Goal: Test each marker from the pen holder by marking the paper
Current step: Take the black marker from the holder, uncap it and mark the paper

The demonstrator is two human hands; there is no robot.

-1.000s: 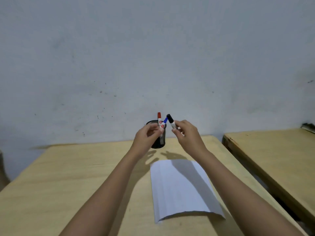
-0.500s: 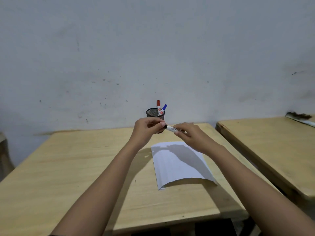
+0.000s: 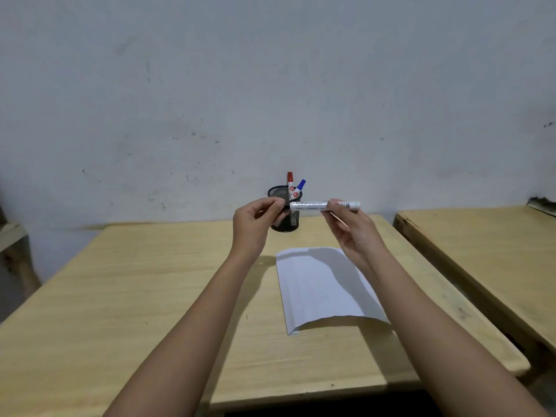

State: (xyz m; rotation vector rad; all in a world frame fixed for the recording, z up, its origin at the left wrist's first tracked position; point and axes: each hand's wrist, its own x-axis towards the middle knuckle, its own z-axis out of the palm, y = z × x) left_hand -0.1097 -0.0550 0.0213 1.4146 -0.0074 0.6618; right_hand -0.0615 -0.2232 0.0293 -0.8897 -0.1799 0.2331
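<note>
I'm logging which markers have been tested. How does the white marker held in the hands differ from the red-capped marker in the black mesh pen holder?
The white marker lies level in the air, gripped by the right hand, its cap end pinched by the left hand. The red-capped marker stands nearly upright in the black mesh pen holder, untouched. Its red cap shows plainly; the held one's cap is hidden by fingers. Both have white barrels.

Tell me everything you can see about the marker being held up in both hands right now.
The marker has a white barrel with small dark print and a barcode-like patch near its right end. It lies roughly level in the air, in front of the mesh pen holder and above the table. The right hand pinches the barrel; the left hand grips its left end, where a black cap is mostly hidden by the fingers.
</note>
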